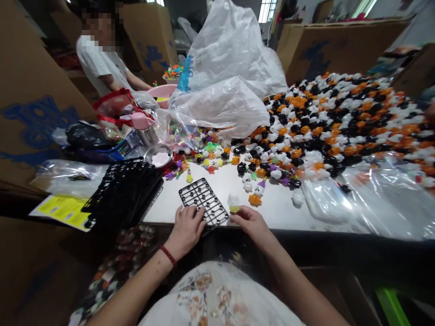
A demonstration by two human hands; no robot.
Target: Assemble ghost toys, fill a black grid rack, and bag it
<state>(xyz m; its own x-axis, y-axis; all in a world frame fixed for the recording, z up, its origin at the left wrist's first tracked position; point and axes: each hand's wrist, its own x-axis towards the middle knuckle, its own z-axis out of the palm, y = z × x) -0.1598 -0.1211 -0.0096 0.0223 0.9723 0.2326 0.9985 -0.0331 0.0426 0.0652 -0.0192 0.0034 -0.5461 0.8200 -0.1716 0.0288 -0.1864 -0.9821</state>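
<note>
A black grid tray [204, 199] lies at the table's front edge, tilted slightly. My left hand [187, 226] rests on its near left side, fingers spread over the bars. My right hand [249, 222] is just right of the tray, thumb and fingers pinched on a small white toy with a yellow-green base [234, 203], held upright. Beyond it on the white table lie an orange toy [254, 200] and a white toy with a purple top [260, 187]. A lone white piece [297, 197] sits farther right.
Black grid trays [125, 192] are stacked at left beside a metal bowl [159, 157]. A large heap of orange, black and white toys [343, 122] covers the right. Clear plastic bags [326, 203] lie at front right. A person [102, 63] stands at back left.
</note>
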